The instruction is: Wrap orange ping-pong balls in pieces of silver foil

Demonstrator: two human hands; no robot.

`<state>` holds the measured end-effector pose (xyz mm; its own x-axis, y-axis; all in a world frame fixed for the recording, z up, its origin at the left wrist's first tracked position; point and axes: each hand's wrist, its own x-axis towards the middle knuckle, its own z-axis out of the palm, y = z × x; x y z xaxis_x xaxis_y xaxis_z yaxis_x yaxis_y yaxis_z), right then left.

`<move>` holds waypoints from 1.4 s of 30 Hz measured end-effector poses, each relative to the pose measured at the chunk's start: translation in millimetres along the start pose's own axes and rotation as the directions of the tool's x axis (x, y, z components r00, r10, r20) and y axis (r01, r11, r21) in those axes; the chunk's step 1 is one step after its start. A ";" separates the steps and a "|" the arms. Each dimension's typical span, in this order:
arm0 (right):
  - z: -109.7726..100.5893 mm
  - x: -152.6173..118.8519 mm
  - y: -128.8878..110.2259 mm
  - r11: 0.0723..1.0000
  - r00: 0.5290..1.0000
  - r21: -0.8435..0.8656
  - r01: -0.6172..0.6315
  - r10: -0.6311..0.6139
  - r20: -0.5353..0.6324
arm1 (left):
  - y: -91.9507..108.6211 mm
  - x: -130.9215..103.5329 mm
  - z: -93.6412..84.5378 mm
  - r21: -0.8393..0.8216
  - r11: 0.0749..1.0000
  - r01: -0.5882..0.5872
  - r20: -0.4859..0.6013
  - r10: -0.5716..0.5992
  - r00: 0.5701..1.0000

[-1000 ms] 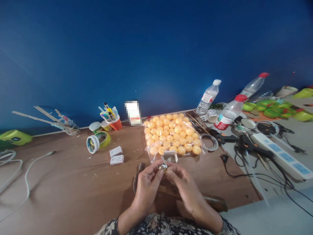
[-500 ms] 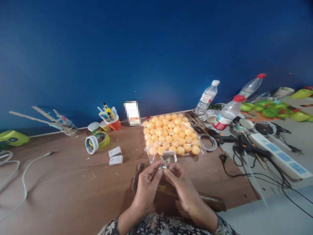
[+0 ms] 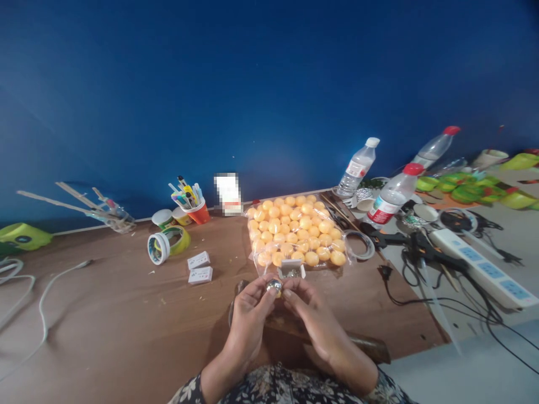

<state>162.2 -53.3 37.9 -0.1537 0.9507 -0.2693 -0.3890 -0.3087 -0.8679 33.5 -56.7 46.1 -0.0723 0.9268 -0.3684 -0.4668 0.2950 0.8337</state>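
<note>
Between thumb and fingers of my left hand [image 3: 248, 311] is a small shiny silver ball [image 3: 273, 285] with a little yellow showing on its lower side. My right hand [image 3: 314, 314] is pinched close against the ball's right side; anything between its fingertips is too small to make out. Just beyond my fingertips stands an open white box [image 3: 292, 268] with small shiny metal pieces in it. Below my hands lies a wooden-handled tool [image 3: 370, 347], its middle hidden by my hands and wrists.
Behind the box lies a clear bag of orange-yellow balls [image 3: 295, 230]. Two small white boxes [image 3: 200, 275], tape rolls [image 3: 158, 249] and a cup of pens [image 3: 197, 212] are to the left. Plastic bottles [image 3: 391, 196], black cables and a power strip [image 3: 484, 269] crowd the right.
The silver ball has shifted slightly left and turned, showing more of its shiny face and some yellow. My right fingertips have drawn a little away from it.
</note>
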 end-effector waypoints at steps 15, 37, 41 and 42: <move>-50.5 57.9 -16.7 -0.210 0.833 -0.844 0.493 -0.166 0.528 | -0.1 5.1 -20.6 -0.157 0.984 0.078 0.037 -0.073 0.997; -48.5 54.3 -14.7 0.103 0.867 -0.898 0.427 -0.327 0.375 | 2.9 -0.6 -23.7 -0.189 0.979 0.078 0.048 -0.070 0.996; -47.0 53.5 -14.1 0.215 0.888 -0.897 0.387 -0.348 0.300 | 4.9 -1.8 -18.6 -0.196 0.976 0.098 0.066 -0.086 0.994; -47.2 53.0 -13.8 0.244 0.892 -0.890 0.384 -0.346 0.290 | 5.2 -1.7 -17.5 -0.195 0.976 0.100 0.072 -0.087 0.994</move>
<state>202.3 2.7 16.0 -0.2660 0.9468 0.1811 0.6547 0.3153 -0.6870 15.8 -60.8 43.9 0.0329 0.9119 -0.4092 -0.6348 0.3353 0.6962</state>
